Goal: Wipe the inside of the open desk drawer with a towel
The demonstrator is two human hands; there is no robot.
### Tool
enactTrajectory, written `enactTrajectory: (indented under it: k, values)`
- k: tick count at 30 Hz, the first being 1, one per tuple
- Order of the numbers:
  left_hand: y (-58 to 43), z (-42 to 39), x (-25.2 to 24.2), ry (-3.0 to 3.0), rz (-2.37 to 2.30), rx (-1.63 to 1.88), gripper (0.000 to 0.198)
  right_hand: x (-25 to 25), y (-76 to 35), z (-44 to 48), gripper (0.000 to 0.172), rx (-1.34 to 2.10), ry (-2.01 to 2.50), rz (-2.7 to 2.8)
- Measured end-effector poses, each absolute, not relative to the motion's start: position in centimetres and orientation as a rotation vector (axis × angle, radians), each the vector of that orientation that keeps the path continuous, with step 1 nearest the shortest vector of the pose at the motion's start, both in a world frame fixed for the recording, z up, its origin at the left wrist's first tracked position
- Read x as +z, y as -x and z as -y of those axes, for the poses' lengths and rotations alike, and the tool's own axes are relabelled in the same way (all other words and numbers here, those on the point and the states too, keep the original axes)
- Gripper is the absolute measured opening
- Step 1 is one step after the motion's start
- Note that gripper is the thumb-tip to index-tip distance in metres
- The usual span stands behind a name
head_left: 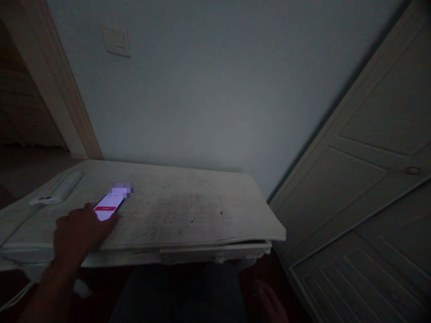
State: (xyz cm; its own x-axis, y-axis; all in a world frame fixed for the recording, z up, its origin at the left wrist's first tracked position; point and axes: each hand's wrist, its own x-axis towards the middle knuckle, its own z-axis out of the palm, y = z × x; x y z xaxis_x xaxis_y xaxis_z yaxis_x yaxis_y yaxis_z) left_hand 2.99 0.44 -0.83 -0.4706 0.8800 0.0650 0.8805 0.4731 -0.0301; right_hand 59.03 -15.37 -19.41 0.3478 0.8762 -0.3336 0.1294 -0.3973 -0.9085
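One phone (109, 206) lies screen-up and lit on the worn white table (188, 211), at about 9 o'clock from the tabletop's middle, with its far end pointing toward 1 o'clock. The left hand (79, 233) covers the phone's near end. One fingertip shows on the phone's left edge and the thumb on its right. The dim light does not show whether they clamp the phone or only rest against it.

One pale remote control (57, 188) lies at 10 o'clock from the phone, near it but apart.

The right hand (269, 300) hangs low below the table's front edge, at 5 o'clock. It touches nothing visible and is too dark and blurred to read its fingers.

One light switch (116, 41) sits on the wall at 12 o'clock from the phone. One panelled door (380, 179) stands at 3 o'clock.
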Motion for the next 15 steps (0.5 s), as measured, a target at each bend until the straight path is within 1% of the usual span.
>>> enactTrajectory:
  k: [2,3,4,5,6,8,10,12,14,15]
  values:
    - [-3.7,-0.1,-0.7,1.532,2.665,-0.029,0.077,-18.5,-56.5,13.8,0.079,1.247,1.649,0.841]
    - [-4.2,0.2,-0.6,1.499,2.68,-0.068,0.081,-17.9,-54.9,13.2,0.09,1.367,1.566,0.714]
    - [-4.8,0.5,-0.6,1.477,2.678,-0.131,0.085,-17.2,-53.2,12.6,0.094,1.462,1.49,0.608]
    - [-5.6,0.8,-0.6,1.459,2.653,-0.215,0.088,-16.5,-51.5,12.0,0.095,1.552,1.418,0.55]
    - [-6.5,1.3,-0.8,1.456,2.598,-0.317,0.089,-15.8,-49.8,11.6,0.095,1.609,1.354,0.5]
    - [-9.1,2.6,-1.7,1.523,2.402,-0.558,0.082,-14.7,-47.1,10.8,0.091,1.636,1.244,0.413]
    - [-12.3,4.2,-3.3,1.696,2.12,-0.833,0.067,-14.1,-45.2,10.1,0.082,1.602,1.198,0.318]
    - [-15.7,5.9,-5.4,1.852,1.844,-1.093,0.049,-14.0,-44.2,9.5,0.068,1.555,1.205,0.243]
    - [-19.0,7.3,-7.4,2.095,1.628,-1.139,0.038,-14.1,-43.5,8.8,0.054,1.503,1.225,0.183]
    - [-20.4,7.9,-8.2,2.18,1.568,-1.123,0.037,-14.2,-43.2,8.4,0.047,1.472,1.22,0.154]
